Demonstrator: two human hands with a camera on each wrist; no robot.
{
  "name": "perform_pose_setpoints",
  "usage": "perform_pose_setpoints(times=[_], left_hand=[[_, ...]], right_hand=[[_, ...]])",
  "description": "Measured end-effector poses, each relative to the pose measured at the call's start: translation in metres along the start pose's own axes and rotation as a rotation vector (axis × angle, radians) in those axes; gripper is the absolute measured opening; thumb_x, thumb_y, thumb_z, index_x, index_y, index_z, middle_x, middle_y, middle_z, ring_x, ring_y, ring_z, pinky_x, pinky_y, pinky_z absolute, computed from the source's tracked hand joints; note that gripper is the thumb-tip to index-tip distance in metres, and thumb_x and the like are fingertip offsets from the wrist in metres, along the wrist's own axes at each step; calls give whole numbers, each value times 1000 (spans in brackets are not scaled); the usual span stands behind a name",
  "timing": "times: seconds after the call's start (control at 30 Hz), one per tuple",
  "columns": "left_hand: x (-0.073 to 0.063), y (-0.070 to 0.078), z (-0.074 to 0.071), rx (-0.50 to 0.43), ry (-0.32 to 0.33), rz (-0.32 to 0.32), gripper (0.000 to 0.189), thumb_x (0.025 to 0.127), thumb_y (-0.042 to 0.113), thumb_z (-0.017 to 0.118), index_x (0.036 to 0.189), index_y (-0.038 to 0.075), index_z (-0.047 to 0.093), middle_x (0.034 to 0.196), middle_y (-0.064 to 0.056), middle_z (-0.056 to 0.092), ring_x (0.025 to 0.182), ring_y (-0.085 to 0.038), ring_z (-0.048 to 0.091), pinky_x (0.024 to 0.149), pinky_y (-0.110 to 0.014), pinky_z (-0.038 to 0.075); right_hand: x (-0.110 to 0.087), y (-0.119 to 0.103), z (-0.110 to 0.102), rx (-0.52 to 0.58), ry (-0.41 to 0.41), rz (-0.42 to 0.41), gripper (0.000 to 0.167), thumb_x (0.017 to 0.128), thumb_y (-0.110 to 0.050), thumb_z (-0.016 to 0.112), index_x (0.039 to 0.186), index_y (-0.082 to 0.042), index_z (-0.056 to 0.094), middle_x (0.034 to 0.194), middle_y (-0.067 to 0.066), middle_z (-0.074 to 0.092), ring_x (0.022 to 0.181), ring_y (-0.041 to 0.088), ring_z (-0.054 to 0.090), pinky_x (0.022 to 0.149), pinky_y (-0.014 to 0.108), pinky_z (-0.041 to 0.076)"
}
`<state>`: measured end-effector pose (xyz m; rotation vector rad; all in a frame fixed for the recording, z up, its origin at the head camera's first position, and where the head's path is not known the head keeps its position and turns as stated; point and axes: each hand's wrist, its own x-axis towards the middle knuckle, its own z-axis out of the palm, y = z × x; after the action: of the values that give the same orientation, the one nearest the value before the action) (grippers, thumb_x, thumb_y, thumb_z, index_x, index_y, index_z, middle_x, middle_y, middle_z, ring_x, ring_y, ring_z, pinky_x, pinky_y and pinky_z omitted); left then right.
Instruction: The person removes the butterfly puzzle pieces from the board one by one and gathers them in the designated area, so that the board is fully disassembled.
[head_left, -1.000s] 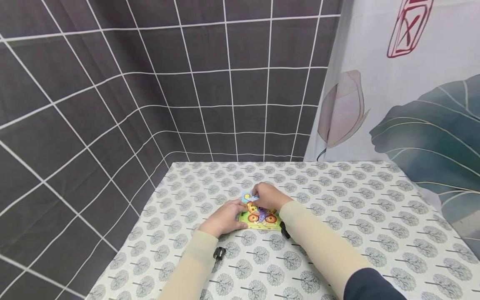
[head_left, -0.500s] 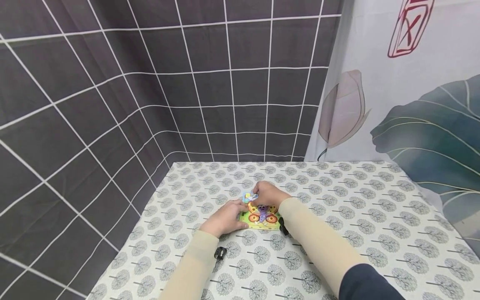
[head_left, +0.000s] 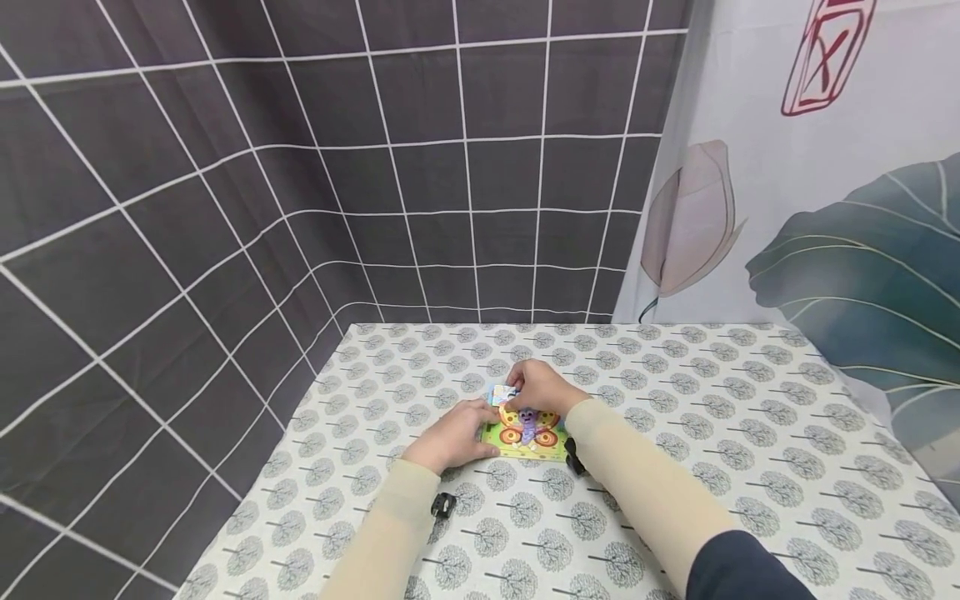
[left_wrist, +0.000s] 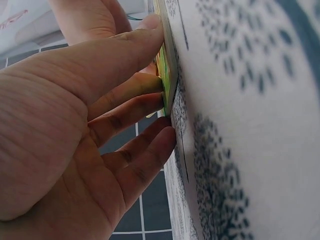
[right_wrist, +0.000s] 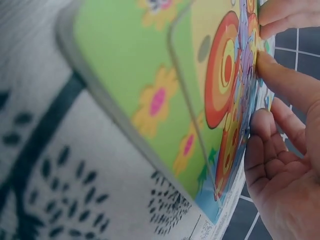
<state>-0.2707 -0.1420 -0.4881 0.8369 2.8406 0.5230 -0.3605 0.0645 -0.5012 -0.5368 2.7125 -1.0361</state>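
A jigsaw puzzle board [head_left: 517, 451] with a purple-bodied butterfly [head_left: 528, 425] lies flat on the table. My left hand [head_left: 453, 437] rests at the board's left side. Its thumb touches the near left corner, and its other fingers reach along the left edge, seen close in the left wrist view. My right hand [head_left: 546, 390] comes over the board's far part, thumb and index finger pinching a pale puzzle piece [head_left: 502, 394] at the far left corner. That hand covers part of the butterfly's upper right wing. In the right wrist view the board's green border [right_wrist: 120, 65] shows orange flowers.
A white tablecloth [head_left: 720, 467] with grey tree prints covers the table. Dark curtain [head_left: 450, 183] with white grid lines hangs behind and to the left; a pale curtain [head_left: 697, 100] with flower and leaf prints hangs at the right. Each wrist wears a black strap piece [head_left: 443, 505].
The yellow sun at the far left corner gives way to a pale surface as the right fingers tilt the piece there. The right hand shifts slightly away; the left hand stays put.
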Motion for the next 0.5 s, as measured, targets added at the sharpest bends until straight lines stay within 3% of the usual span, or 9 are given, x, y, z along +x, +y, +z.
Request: perform_pose_setpoints(times=[0.2, 0.5], left_hand=[[0, 0, 0, -3, -2, -6, 57, 87, 34, 86, 136, 11, 69, 145, -2, 61, 137, -25, 53, 120, -42, 39], [0, 0, 2, -1, -6, -22, 57, 87, 35, 86, 137, 12, 69, 145, -1, 61, 138, -24, 52, 121, -41, 39]], right_hand=[[1, 1, 1, -65, 40, -42, 12, 88, -5, 82, 96, -11, 77, 86, -4, 66, 80, 11, 61, 77, 29, 57], [-3, 2, 2, -147, 101, -73, 12, 88, -6, 79, 98, -13, 77, 87, -5, 68, 79, 10, 61, 78, 30, 58]])
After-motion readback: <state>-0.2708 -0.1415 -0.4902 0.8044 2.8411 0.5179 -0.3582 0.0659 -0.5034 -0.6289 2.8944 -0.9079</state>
